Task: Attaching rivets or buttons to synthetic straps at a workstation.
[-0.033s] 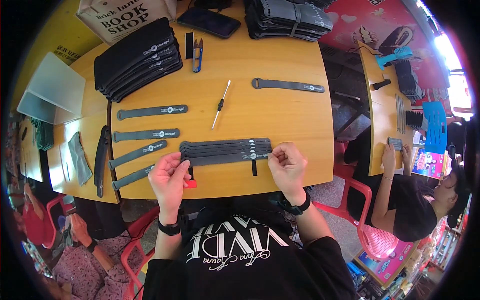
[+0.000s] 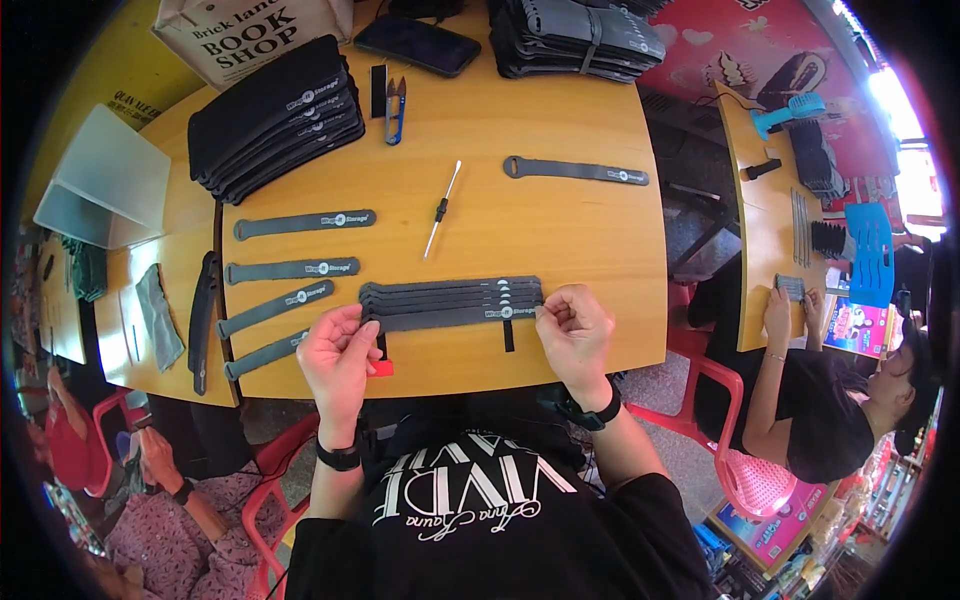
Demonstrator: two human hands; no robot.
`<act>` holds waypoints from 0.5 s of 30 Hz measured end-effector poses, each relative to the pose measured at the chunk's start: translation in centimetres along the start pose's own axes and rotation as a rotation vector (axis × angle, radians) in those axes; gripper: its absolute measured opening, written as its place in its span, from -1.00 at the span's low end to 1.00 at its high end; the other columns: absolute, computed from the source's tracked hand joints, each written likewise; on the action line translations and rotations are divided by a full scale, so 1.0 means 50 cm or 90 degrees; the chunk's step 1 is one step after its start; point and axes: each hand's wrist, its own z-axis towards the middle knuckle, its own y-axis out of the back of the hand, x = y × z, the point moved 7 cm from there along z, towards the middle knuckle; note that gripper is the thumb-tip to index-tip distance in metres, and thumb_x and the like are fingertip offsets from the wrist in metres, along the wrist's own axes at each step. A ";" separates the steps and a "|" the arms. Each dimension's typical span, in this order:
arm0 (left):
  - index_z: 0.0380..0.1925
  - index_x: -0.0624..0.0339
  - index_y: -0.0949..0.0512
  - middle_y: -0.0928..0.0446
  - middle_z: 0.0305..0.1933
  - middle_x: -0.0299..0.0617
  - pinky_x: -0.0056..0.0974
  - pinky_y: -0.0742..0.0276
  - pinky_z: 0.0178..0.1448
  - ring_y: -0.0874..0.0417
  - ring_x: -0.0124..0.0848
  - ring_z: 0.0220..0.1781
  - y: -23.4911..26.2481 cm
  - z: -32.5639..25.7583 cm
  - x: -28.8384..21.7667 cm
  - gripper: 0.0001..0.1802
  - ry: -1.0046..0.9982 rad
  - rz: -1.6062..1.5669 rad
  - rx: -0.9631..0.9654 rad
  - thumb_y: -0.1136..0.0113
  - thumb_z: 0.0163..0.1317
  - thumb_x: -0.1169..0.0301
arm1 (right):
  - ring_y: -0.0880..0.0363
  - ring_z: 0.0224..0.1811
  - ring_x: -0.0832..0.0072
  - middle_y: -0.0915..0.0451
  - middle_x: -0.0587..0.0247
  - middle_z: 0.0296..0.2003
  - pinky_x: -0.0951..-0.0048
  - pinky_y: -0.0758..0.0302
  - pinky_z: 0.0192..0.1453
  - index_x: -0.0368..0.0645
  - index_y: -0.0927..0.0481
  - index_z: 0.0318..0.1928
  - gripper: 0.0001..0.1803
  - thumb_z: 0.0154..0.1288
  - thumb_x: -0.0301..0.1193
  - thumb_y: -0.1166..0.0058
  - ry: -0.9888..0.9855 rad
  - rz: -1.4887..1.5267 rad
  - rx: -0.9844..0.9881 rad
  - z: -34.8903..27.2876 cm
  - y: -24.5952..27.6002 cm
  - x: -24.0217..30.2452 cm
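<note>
Several dark grey cable straps lie overlapped in a row in front of me, slotted ends to the left. My left hand pinches the left end of the nearest strap, thumb and fingers closed there. At its printed right end, my right hand is closed in a similar pinch. Two narrow black strips stick out below the row: one strip near my right hand, another strip beside my left. A small red piece lies at the table edge by my left fingers.
Loose straps lie at left, one strap at right. A pointed tool lies mid-table. Behind are thread snips, a phone and strap piles. A person sits at the right-hand table.
</note>
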 end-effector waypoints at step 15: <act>-0.15 0.36 -0.54 -0.58 -0.44 -0.25 -0.55 -0.45 -0.57 -0.55 -0.62 -0.57 -0.004 -0.005 -0.009 -0.76 -0.003 0.012 -0.027 -0.26 0.15 0.65 | -0.46 -0.59 0.73 -0.47 0.38 -0.62 0.64 -0.41 -0.49 -0.25 -0.46 -0.45 -0.84 0.01 -0.74 -0.11 0.020 -0.060 -0.011 0.000 -0.002 0.000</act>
